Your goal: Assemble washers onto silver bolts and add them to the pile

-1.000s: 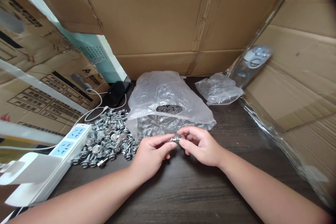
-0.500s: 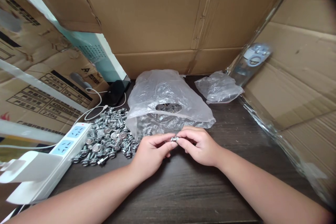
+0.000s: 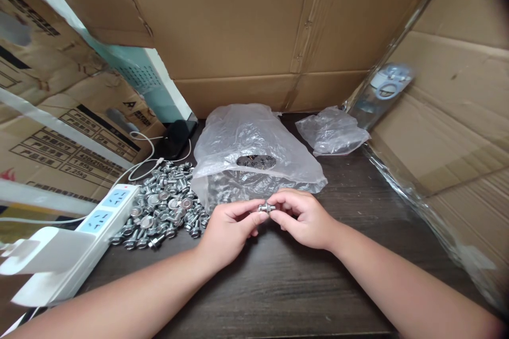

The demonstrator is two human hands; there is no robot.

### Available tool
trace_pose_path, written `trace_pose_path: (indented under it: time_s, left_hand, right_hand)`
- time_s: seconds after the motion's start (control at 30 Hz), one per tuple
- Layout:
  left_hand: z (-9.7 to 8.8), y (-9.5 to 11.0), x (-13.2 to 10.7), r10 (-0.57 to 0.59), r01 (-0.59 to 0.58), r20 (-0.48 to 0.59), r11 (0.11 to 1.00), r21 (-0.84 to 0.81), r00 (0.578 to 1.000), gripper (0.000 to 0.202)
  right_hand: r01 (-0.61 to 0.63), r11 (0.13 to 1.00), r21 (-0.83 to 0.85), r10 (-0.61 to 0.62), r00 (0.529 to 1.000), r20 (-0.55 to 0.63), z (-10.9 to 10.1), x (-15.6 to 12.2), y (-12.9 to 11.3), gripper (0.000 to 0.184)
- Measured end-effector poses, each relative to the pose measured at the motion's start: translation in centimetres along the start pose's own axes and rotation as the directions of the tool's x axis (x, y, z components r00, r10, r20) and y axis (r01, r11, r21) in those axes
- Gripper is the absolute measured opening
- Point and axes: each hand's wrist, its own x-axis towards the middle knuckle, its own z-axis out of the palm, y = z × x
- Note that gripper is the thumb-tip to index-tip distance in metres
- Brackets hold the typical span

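Between my two hands, above the dark tabletop, is a small silvery bolt (image 3: 266,207) with a flange or nut partway along it. My left hand (image 3: 233,230) pinches its left end between thumb and forefinger. From the other side, the thumb and fingertips of my right hand (image 3: 305,220) close around the flange and shank, and the bolt's right tip shows between them. The exact contact of the right fingertips is partly hidden. Left of my left hand lies a heap of similar flanged bolts (image 3: 169,206). Just beyond my hands is a translucent plastic bag (image 3: 254,135).
Small dark pieces (image 3: 256,161) show through the bag's handle hole. A smaller clear bag (image 3: 332,132) lies at the back right, near a transparent bottle (image 3: 382,90). A power strip (image 3: 97,222) with cables and a black phone (image 3: 177,137) are left. Cardboard walls (image 3: 238,21) enclose the table.
The right fingertips have parted slightly and shifted, so more of the bolt and its right tip now shows. Both hands stay in nearly the same place.
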Motion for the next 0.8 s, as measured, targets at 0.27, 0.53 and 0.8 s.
trace_pose_path:
  time_s: [0.27,0.53,0.8]
  left_hand:
    - [-0.18,-0.62,0.07,0.055,-0.056,0.018,0.998,0.024,0.998,0.028]
    - [-0.03,-0.48,0.07,0.033,-0.033,-0.001,0.999,0.016,0.999,0.029]
    - [-0.04,-0.03,-0.02,0.016,-0.016,0.012,1.000,-0.025,1.000,0.028]
  right_hand:
    - [0.036,0.996,-0.087,-0.036,0.999,0.006,-0.11,0.20,-0.49,0.013]
    - [-0.015,0.997,-0.071,0.015,1.000,-0.003,-0.30,0.28,-0.34,0.016]
    - [0.015,1.000,0.026,-0.015,1.000,-0.019,-0.07,0.00,0.07,0.006]
